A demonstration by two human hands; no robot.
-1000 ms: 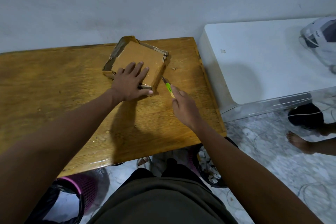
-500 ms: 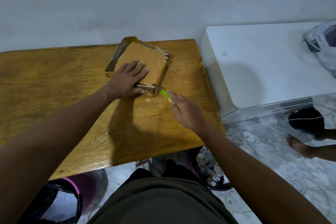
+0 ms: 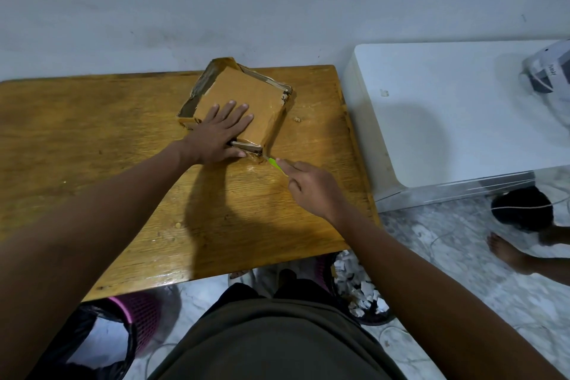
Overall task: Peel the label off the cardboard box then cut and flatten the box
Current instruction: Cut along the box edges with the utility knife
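Our left hand [image 3: 222,129] presses flat, fingers spread, on the cardboard box [image 3: 243,102] at the far middle of the wooden table [image 3: 92,139]; our right hand [image 3: 311,187] grips a green cutter [image 3: 274,162] at the box's near right corner. We should keep the blade low along the seam, away from the left thumb. Its tip is hidden, and whether any label remains we cannot tell.

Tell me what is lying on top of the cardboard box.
Only the left hand lies flat on the cardboard box, fingers spread. The cardboard beneath the palm is covered. The right hand holds a green cutter at the box's near corner, not on top.
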